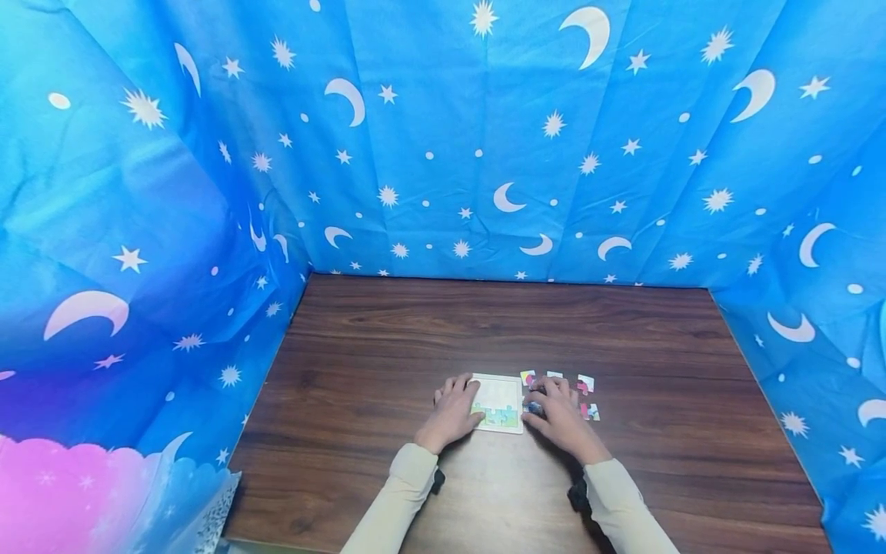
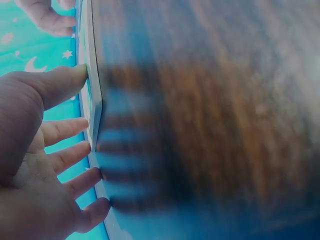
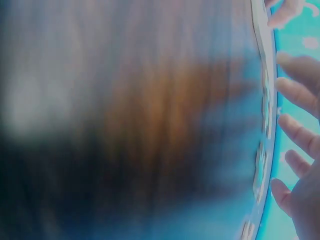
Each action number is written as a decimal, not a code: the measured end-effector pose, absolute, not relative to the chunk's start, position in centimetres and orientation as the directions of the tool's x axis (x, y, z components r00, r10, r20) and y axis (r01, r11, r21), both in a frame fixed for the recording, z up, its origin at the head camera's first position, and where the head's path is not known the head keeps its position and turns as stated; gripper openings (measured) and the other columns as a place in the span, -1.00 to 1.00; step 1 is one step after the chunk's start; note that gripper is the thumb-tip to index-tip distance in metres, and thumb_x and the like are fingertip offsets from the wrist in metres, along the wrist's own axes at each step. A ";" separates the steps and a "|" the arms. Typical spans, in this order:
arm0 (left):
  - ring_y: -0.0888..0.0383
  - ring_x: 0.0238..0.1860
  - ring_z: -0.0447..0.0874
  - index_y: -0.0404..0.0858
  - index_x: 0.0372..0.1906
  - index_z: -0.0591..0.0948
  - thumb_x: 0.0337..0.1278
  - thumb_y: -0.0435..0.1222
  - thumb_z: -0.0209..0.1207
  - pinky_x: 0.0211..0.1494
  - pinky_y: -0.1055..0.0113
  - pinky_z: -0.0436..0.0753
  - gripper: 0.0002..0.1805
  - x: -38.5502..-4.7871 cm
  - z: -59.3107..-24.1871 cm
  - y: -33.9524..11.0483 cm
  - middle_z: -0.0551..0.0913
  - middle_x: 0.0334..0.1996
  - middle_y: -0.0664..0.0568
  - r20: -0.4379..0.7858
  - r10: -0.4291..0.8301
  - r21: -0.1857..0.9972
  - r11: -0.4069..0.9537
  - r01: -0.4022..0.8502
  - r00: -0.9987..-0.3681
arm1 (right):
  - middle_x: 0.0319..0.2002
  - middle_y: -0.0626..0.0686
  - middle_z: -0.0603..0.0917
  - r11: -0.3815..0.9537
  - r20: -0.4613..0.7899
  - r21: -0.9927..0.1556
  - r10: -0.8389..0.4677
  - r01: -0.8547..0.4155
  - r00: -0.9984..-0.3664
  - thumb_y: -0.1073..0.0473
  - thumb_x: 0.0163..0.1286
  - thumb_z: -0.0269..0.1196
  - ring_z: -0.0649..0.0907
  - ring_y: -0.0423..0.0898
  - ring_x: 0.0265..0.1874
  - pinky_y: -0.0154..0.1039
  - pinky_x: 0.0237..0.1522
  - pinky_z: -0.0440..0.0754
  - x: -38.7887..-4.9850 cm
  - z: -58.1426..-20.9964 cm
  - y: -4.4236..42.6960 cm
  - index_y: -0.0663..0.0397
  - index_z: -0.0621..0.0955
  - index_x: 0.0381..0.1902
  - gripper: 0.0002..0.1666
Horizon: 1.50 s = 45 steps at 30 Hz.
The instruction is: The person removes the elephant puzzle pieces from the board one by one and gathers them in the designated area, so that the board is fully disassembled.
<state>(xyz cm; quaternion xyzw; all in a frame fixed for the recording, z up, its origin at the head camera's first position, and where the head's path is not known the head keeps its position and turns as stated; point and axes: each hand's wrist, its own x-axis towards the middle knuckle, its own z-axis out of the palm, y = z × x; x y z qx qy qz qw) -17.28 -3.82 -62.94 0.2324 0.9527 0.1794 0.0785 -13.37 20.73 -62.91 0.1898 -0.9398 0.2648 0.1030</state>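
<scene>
A white-framed puzzle tray lies on the table with joined green and blue pieces along its near side. The left hand rests at its left edge, thumb and fingers spread; in the left wrist view that hand touches the tray's edge. Just right of the tray, the right hand is over loose puzzle pieces, fingers spread, hiding some of them. In the right wrist view the right hand has its fingers apart beside the pieces; whether it touches one cannot be told.
Loose pieces show beyond and right of the right hand, among them a pink and white one and another. The brown wooden table is bordered by blue curtains with moons and stars. A pink and blue scalloped cloth hangs at the left.
</scene>
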 end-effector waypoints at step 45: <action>-0.14 0.29 0.34 -0.19 0.35 0.49 0.18 0.02 0.35 0.08 -0.09 0.44 -0.31 -17.2 -62.8 -3.4 0.39 0.36 -0.12 -0.036 0.450 0.354 0.841 0.410 -0.892 | -0.02 0.14 0.57 0.755 0.289 -0.422 -0.412 -0.501 -0.864 0.06 -0.01 0.54 0.43 0.27 0.12 0.37 -0.02 0.42 -13.9 -62.5 19.1 0.07 0.74 -0.35 -0.70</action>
